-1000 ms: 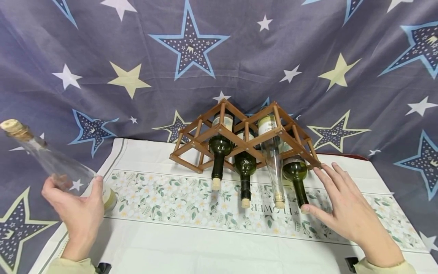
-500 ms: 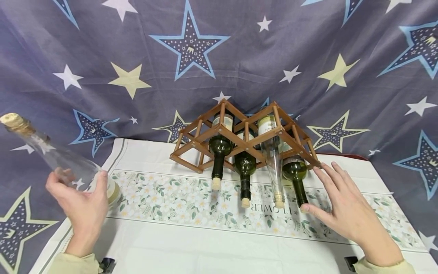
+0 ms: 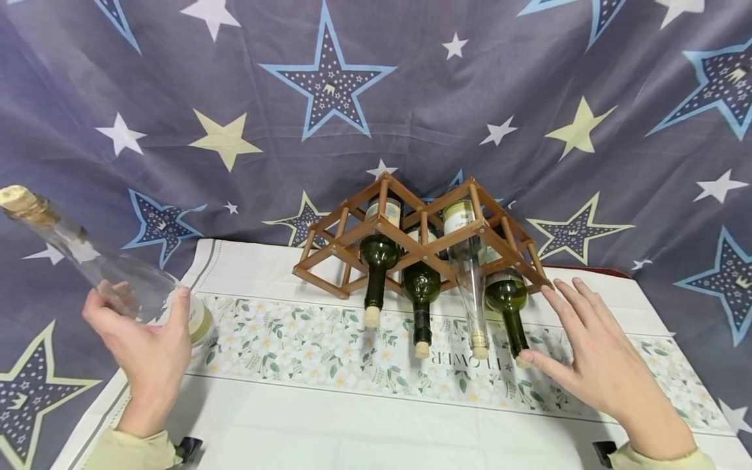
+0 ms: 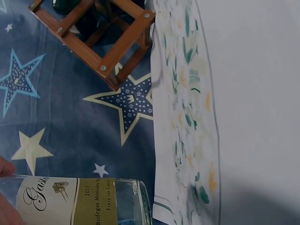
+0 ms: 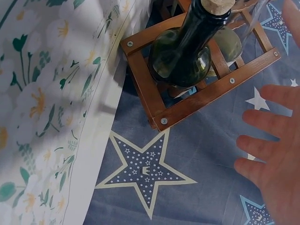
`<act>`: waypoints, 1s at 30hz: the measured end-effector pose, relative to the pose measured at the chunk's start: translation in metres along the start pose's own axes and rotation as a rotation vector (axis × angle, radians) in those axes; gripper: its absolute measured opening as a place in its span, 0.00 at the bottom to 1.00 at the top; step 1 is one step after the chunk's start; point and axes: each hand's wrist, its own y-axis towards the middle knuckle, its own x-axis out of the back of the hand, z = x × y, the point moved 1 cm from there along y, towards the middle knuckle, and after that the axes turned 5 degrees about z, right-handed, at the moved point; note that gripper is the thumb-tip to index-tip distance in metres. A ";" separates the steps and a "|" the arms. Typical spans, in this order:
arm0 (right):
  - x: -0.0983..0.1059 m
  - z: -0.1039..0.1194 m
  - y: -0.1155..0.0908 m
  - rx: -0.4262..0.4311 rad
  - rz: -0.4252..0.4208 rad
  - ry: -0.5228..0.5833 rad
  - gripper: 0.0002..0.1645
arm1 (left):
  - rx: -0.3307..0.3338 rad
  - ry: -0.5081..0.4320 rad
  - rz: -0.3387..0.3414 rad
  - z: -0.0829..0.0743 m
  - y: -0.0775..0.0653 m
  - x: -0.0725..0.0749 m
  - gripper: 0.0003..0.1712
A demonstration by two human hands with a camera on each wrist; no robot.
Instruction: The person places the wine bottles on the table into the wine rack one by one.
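My left hand (image 3: 147, 346) grips a clear glass bottle (image 3: 111, 264) at the left side, its corked neck tilted up and leftward. A cream and gold label (image 4: 93, 199) wraps its lower part in the left wrist view. In the middle stands a wooden wine rack (image 3: 424, 256) with a zigzag top. It holds green bottles, among them one at the left (image 3: 378, 254), and a clear corked bottle (image 3: 470, 281), necks facing me. My right hand (image 3: 608, 359) is spread with straight fingers beside the rack's right end, its thumb near the neck of the rightmost green bottle (image 3: 508, 297).
Beneath the rack lies a white tablecloth (image 3: 352, 431) with a floral band (image 3: 282, 346). A dark curtain (image 3: 411, 85) printed with stars hangs right behind the rack. The rack's left cells hold no bottle. A dark red edge (image 3: 587, 268) shows behind the cloth.
My left hand has shifted slightly right with the clear bottle, and its corked end has risen a little. The right hand and the racked bottles stay nearly still.
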 end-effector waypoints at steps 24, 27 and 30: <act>0.010 0.004 0.013 0.039 -0.075 -0.003 0.64 | -0.019 -0.171 0.006 -0.036 0.007 -0.015 0.41; 0.010 0.005 0.015 0.043 -0.080 -0.001 0.64 | -0.023 -0.184 0.005 -0.040 0.008 -0.018 0.40; 0.011 0.006 0.017 0.045 -0.084 0.001 0.65 | -0.017 -0.192 0.012 -0.043 0.008 -0.021 0.40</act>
